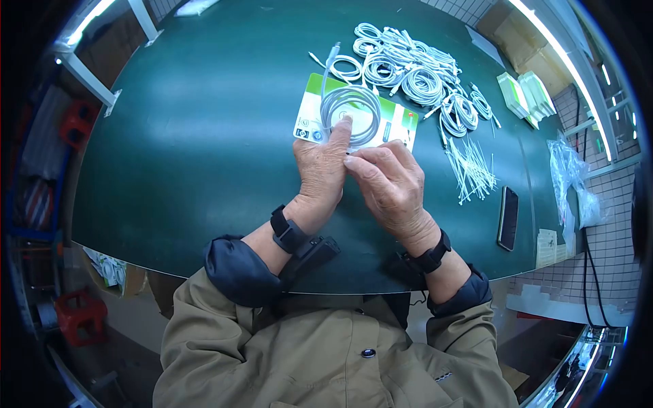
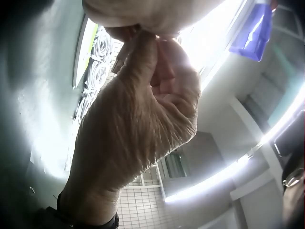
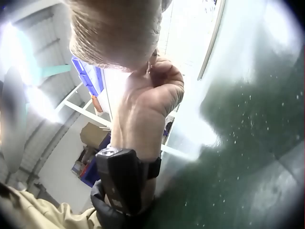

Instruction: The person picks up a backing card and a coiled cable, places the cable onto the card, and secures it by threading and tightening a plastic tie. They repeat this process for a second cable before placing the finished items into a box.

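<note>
My left hand (image 1: 321, 165) holds a coiled grey cable (image 1: 376, 117) against a green-and-white printed card (image 1: 309, 102), its thumb pressed up across the coil. One cable end with a metal-tipped connector (image 1: 334, 53) sticks up past the card's top. Close beside the left thumb, my right hand (image 1: 394, 185) has curled fingers and pinches a small dark-tipped piece (image 1: 347, 154) at the coil's lower edge; I cannot tell what it is. Both wrist views show the hands meeting, with the left hand (image 2: 128, 119) and the right hand (image 3: 114, 33) hiding the pinched spot.
Behind the card lies a pile of coiled cables (image 1: 408, 64) on the green table (image 1: 204, 136). White cable ties (image 1: 471, 170) are spread to the right, near a phone (image 1: 507, 219). Stacked green-and-white cards (image 1: 527, 97) and clear plastic bags (image 1: 571, 180) sit along the right edge.
</note>
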A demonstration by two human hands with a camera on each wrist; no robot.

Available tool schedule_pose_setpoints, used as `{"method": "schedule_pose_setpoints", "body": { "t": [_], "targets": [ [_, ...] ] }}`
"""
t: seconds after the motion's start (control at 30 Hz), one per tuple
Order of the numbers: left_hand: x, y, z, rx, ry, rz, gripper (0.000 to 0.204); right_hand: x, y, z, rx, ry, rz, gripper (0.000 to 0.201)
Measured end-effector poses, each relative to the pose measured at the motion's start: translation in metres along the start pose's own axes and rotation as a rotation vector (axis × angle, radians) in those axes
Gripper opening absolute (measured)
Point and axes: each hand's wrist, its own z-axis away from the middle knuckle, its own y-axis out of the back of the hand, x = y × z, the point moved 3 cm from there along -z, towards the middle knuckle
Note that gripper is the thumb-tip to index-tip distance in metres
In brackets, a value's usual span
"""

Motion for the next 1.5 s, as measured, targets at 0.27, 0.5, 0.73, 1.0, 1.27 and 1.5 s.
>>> {"method": "schedule_pose_setpoints", "body": {
  "t": [0.27,0.5,0.73,1.0,1.27,1.5],
  "targets": [
    [0.001,-0.003,0.003,-0.013,0.059,-0.015,0.029,0.009,0.001,-0.001,-0.052,-0.041,-0.074,0.023],
    [0.003,0.001,0.0,-0.004,0.11,-0.09,0.019,0.017,0.007,0.003,-0.058,-0.215,-0.078,0.017],
    [-0.008,0.007,0.0,0.012,0.184,-0.063,0.018,0.027,0.009,0.009,-0.123,-0.198,-0.109,0.015],
    [-0.014,0.01,-0.004,0.103,0.215,0.025,0.017,0.016,0.014,0.004,-0.239,-0.126,-0.065,0.023],
    [-0.006,0.006,-0.002,-0.006,0.129,-0.075,0.02,0.009,0.015,0.006,-0.214,-0.228,-0.002,0.024],
    [-0.004,-0.005,-0.003,-0.054,-0.068,-0.195,0.024,0.015,0.019,0.008,-0.129,-0.55,-0.225,0.015]
  ]
}}
